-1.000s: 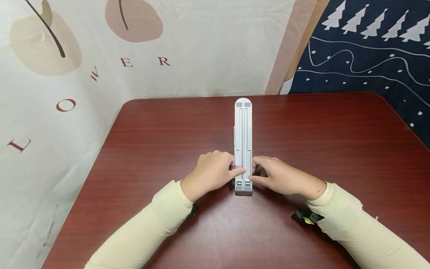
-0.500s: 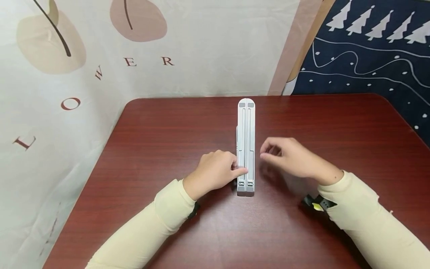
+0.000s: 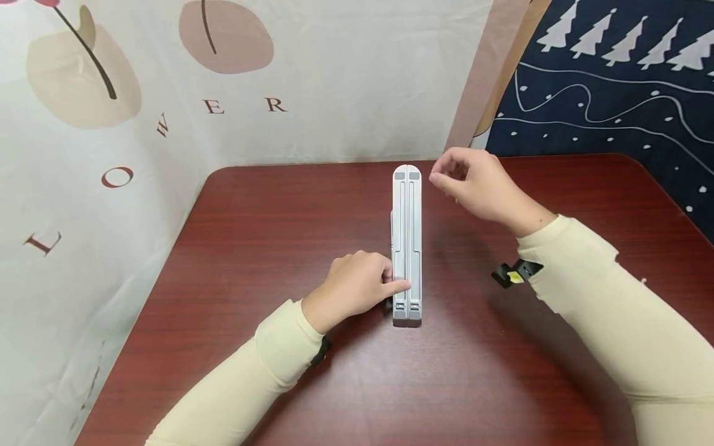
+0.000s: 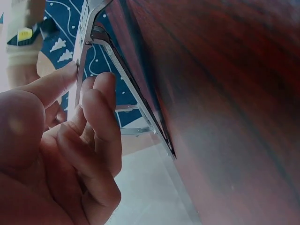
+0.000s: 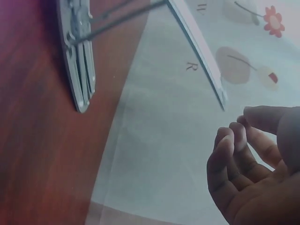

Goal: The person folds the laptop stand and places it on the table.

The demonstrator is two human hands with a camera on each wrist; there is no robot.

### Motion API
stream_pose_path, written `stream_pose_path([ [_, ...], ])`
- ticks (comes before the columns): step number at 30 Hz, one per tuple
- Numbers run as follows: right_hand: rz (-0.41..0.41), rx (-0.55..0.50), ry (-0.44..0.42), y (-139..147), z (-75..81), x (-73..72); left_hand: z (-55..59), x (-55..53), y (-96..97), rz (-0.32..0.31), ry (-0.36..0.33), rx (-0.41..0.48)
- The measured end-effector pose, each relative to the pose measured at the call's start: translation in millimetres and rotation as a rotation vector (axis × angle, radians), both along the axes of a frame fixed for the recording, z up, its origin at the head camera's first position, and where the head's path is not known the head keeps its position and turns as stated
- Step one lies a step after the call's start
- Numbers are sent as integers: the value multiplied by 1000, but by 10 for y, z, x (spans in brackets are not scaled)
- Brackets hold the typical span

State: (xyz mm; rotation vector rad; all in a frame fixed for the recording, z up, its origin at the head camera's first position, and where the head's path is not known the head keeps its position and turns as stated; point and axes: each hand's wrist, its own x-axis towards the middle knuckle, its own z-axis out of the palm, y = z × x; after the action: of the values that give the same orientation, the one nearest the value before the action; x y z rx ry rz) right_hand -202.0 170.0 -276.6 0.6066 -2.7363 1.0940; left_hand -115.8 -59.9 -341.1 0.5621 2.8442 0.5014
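Note:
A silver folding laptop stand [image 3: 407, 217] stands raised on the table, its two narrow arms side by side and pointing away from me. My left hand [image 3: 357, 282] pinches it near the front end, thumb on top and fingers at its left side. The left wrist view shows the stand's lower leg [image 4: 126, 75] lying along the table below the curled fingers. Just right of the far raised end, my right hand [image 3: 480, 186] hovers with loosely bent fingers and nothing in it. In the right wrist view, the stand's upper arm [image 5: 199, 51] slopes close to the right fingertips, apart from them.
The reddish-brown wooden table [image 3: 268, 223] spreads under everything. A white cloth with printed letters [image 3: 357, 80] hangs behind and to the left. A dark blue cloth with white trees [image 3: 608, 87] hangs at the back right. Both wrists carry small black devices.
My right hand has let go of the stand's front end, moved away to the right, then up beside the far end. The left hand keeps its hold, and the stand stays in place.

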Motion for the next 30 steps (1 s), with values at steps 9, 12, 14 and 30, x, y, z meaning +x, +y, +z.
stream_pose_path([
  [9, 11, -34, -44, -92, 49, -274, -2, 0, 1, -6, 6, -1],
  [12, 25, -51, -95, -134, 60, -319, -3, -4, -2, -7, 8, -1],
  [14, 33, -57, -120, -164, 60, -345, -2, -6, -3, -8, 7, 2],
  [30, 58, -129, -324, -230, -7, -472, -6, -8, -26, -6, -9, 27],
])
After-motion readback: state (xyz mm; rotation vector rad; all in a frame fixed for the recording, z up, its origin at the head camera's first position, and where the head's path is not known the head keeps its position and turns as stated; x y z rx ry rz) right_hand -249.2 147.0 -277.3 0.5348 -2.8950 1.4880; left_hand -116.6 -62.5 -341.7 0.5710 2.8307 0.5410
